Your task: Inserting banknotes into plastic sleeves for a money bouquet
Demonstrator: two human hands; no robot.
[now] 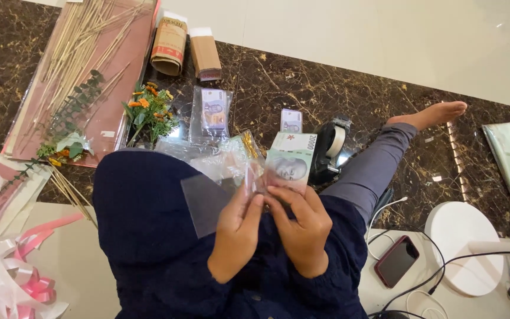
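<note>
Mid-sleeving: right hand (303,227) pinches green banknote (290,163), left hand (237,233) pinches clear plastic sleeve (234,162); one sleeved banknote (213,111) done on floor (349,88), bamboo skewers (81,41) untouched.

One head-worn view looks steeply down, close over the lap, floor (326,82) beyond.

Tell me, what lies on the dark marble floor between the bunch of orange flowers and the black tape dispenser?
In the head view, two purple banknotes: one in a clear sleeve, one bare.
</note>
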